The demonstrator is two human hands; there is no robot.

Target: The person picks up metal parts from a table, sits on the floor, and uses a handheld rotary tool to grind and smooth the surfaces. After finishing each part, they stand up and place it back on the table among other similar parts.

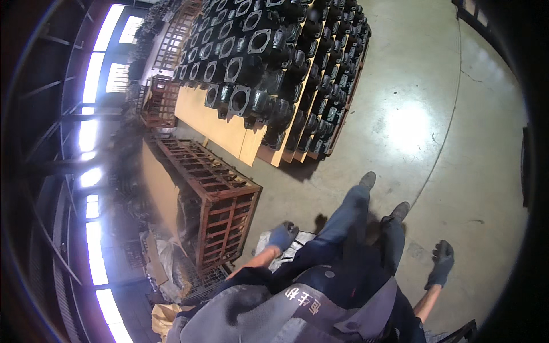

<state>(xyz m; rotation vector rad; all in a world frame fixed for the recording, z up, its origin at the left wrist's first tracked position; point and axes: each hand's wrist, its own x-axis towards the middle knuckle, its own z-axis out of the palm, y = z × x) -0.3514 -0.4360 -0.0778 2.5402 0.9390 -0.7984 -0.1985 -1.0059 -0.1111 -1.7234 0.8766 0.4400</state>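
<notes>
I think this is a walking step, with no lifting going on, because the person's feet (pixel 368 180) are one ahead of the other. The blue-grey gloved left hand (pixel 283 234) hangs at six o'clock from the middle of the view. Its fingers are curled; I cannot tell how tightly. The dark grey gloved right hand (pixel 441 263) hangs at four o'clock, fingers a bit apart, with nothing in it. The crumpled white sack (pixel 286 255) lies at six o'clock, behind the left hand; I cannot see inside. To take hold of anything, a hand would need to reach and close.

At eight o'clock stands a rust-red metal crate with bars (pixel 229 211); its insides are too dark to tell. A grey wire basket (pixel 213 284) at seven o'clock has crumpled clear plastic (pixel 171 260) near it. At twelve o'clock, black metal parts with round holes (pixel 269 74) sit piled in layers on flat tan boards (pixel 223 132).
</notes>
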